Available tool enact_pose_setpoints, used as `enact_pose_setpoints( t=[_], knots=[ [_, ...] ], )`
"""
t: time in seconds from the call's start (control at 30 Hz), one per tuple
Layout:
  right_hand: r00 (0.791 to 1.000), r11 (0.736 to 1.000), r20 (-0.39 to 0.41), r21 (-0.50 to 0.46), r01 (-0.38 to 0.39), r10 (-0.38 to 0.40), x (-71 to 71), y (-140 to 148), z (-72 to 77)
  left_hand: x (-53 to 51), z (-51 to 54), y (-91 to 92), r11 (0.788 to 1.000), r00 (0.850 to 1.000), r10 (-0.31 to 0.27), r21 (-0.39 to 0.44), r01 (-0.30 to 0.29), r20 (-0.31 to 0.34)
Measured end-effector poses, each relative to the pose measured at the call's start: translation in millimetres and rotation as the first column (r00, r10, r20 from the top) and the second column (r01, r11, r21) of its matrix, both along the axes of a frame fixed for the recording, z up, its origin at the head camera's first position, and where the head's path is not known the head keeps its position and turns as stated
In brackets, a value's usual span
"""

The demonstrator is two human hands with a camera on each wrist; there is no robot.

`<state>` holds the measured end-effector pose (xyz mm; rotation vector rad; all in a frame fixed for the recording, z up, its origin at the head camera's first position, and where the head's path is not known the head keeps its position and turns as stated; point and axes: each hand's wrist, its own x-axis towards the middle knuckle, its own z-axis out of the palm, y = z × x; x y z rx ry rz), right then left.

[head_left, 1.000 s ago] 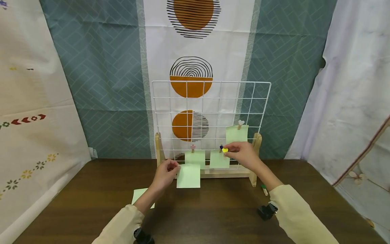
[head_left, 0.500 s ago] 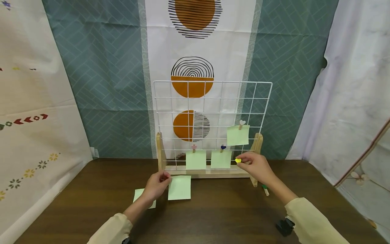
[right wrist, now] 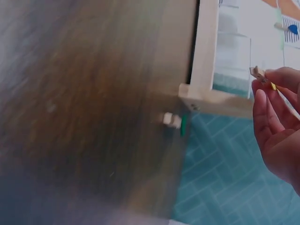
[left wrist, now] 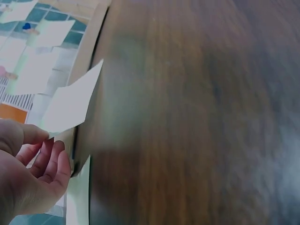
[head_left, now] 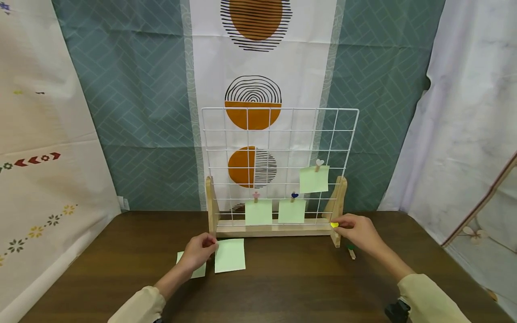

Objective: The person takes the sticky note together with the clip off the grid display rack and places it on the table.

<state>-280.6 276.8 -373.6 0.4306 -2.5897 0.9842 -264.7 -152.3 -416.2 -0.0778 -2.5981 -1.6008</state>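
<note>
Between thumb and fingers, my left hand (head_left: 198,254) (left wrist: 35,171) pinches the left edge of a pale green paper square (head_left: 230,255) (left wrist: 75,103), held above the table. A second green sheet (head_left: 199,272) (left wrist: 78,197) lies partly behind that hand. My right hand (head_left: 361,231) (right wrist: 279,122) pinches a small wooden clip with a yellow heart (head_left: 334,224) (right wrist: 273,86), in front of the rack's right foot. On the white wire grid (head_left: 278,130), three green sheets hang from clips: one under a pink heart (head_left: 258,212), one under a blue heart (head_left: 292,211), one higher under a white heart (head_left: 314,180).
A clip with a green top (head_left: 351,252) (right wrist: 172,120) lies on the brown table (head_left: 282,287) right of the rack. The grid stands in a wooden base (head_left: 274,231) with two upright feet. Patterned curtains (head_left: 141,112) hang behind and at both sides.
My left hand has drawn the held sheet down and left, away from the grid. My right hand has moved right and down from the blue-heart clip, still pinching the yellow-heart clip.
</note>
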Motion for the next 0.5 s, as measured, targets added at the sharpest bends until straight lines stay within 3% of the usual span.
enact_pose_setpoints(
  t=[0.23, 0.4, 0.5],
  knots=[
    [0.99, 0.999, 0.138, -0.023, 0.024, -0.02, 2.9, 15.6, -10.0, 1.1, -2.4, -4.2, 0.997, 0.998, -0.008, -0.08, 0.004, -0.06],
    [0.981, 0.999, 0.19, -0.003, 0.032, -0.031, 5.0, 26.8, -16.9, 0.8, -2.3, -7.5, 0.988, 0.996, -0.015, -0.157, 0.0, -0.093],
    [0.975, 1.0, 0.219, 0.0, 0.031, -0.03, 5.6, 33.7, -20.0, -0.5, -6.6, -11.4, 0.983, 0.988, -0.044, -0.183, 0.016, -0.149]
  ],
)
